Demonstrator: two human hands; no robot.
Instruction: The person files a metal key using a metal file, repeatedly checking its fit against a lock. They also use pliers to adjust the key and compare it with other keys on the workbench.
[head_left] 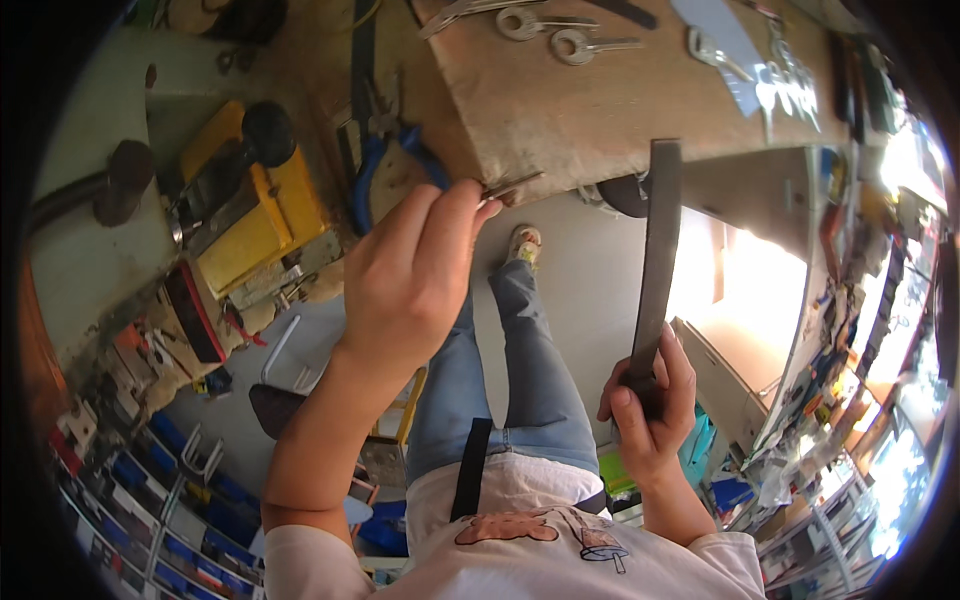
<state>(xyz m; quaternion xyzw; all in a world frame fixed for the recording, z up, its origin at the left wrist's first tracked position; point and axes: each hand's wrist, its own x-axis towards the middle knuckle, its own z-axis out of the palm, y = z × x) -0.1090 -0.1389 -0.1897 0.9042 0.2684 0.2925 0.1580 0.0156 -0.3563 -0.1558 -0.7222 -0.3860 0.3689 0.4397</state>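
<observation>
My left hand [415, 265] is closed in a pinch at the near edge of the wooden bench. Out of its fingertips sticks the thin metal blade of what looks like a key [520, 184], its head hidden by the fingers. At the right, my right hand [650, 405] grips the lower end of a long flat metal file [660, 235]. The file points up and away, apart from the key, with its tip beside the bench edge. Blue-handled pliers [385, 145] lie just beyond my left hand.
Several loose keys [590, 46] lie on the far part of the bench [560, 110]. A yellow key-cutting machine [265, 205] stands at the left. Crowded tool racks [850, 300] line the right side. Below the bench are the floor and my legs.
</observation>
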